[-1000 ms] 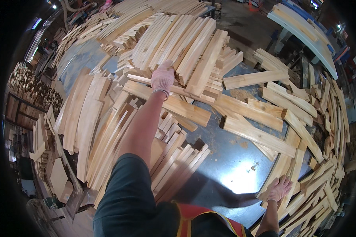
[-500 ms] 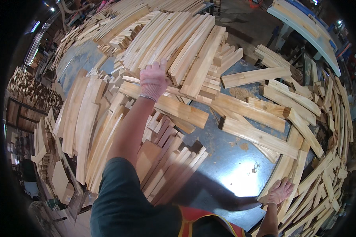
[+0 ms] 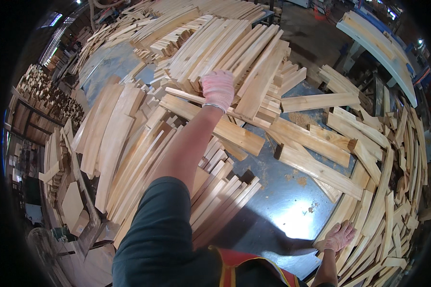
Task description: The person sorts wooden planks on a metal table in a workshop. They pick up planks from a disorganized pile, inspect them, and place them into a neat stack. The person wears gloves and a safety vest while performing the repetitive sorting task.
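My left hand (image 3: pixel 218 90), in a pinkish knit glove, is at the near end of a stack of pale wooden boards (image 3: pixel 208 48). Its fingers are bent over the board ends and closed on a wooden board (image 3: pixel 242 60); the fingertips are mostly hidden. Below that wrist, a loose board (image 3: pixel 239 135) lies slantwise in front of the stack. Far to the lower right, my right hand (image 3: pixel 340 236), also gloved, rests open on long boards (image 3: pixel 344 210) at the table's right side, its fingers loosely apart.
The blue-grey metal table (image 3: pixel 268 201) carries scattered boards and sawdust (image 3: pixel 299 119). More boards (image 3: pixel 115 119) lie at the left, and a heap of narrow strips (image 3: pixel 383 239) fills the right. A pale bench (image 3: pixel 378 52) stands at the far right, a fan (image 3: pixel 43 248) at the lower left.
My left hand has moved right along the near ends of the stack, and its fingers have curled in. Some boards at the stack's right part have shifted apart. My right hand stays nearly in place.
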### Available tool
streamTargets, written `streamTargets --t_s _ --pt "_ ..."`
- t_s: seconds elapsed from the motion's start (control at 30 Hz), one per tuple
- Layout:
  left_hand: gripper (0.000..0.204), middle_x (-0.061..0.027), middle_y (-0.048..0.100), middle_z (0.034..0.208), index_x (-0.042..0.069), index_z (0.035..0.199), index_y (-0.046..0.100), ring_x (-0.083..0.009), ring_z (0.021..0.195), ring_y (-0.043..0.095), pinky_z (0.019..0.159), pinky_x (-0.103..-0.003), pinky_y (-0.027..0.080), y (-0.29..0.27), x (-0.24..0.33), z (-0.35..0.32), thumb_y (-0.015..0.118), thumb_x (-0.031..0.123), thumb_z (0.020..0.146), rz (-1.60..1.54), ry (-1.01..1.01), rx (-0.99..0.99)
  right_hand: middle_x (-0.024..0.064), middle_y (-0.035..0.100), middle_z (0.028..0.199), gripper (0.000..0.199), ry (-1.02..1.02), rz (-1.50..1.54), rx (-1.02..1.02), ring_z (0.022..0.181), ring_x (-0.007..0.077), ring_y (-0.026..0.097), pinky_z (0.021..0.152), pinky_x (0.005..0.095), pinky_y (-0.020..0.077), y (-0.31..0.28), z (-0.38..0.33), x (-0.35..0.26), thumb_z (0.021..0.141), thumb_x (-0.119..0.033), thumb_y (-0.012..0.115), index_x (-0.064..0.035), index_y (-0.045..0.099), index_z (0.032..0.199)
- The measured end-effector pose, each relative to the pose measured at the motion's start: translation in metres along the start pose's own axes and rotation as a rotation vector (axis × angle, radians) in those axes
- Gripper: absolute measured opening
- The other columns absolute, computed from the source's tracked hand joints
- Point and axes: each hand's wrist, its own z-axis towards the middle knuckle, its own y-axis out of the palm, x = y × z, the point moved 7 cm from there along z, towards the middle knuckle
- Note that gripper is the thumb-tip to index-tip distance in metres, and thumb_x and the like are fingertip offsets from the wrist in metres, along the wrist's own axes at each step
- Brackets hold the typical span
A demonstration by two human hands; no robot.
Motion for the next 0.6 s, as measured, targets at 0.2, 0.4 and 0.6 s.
streamTargets --t_s 0.2,0.4,0.6 --pt "0.014 -0.0105 0.079 0.106 0.011 0.096 0.077 -0.0257 0.096 0.075 0.079 -0.043 0.057 -0.023 -0.018 0.017 0.066 0.017 0.092 -0.232 -0.266 -0.070 0.0140 0.039 0.169 0.065 -0.016 0.044 -0.025 0.158 0.0407 0.028 0.131 0.0542 0.0161 -0.018 -0.002 -0.002 0.107 -0.049 0.038 -0.0118 0.048 0.160" --pt "0.012 -0.0073 0.079 0.096 0.004 0.091 0.080 -0.0267 0.079 0.070 0.075 -0.041 0.056 -0.097 -0.202 0.010 0.072 0.009 0.083 -1.022 -0.226 0.129 0.0173 0.045 0.164 0.064 -0.055 0.155 0.080 0.157 0.0430 0.028 0.130 0.0556 0.0141 -0.015 -0.003 -0.004 0.105 -0.047 0.040 -0.0080 0.053 0.154" --pt "0.029 -0.0128 0.076 0.106 -0.006 0.113 0.076 -0.0219 0.097 0.070 0.088 -0.032 0.056 -0.251 -0.330 -0.167 0.075 -0.004 0.084 -1.532 -0.682 0.449 0.0120 0.048 0.161 0.064 -0.125 0.117 0.100 0.149 0.0422 0.038 0.126 0.0564 0.0241 -0.016 -0.010 0.006 0.105 -0.055 0.045 -0.0116 0.055 0.151"
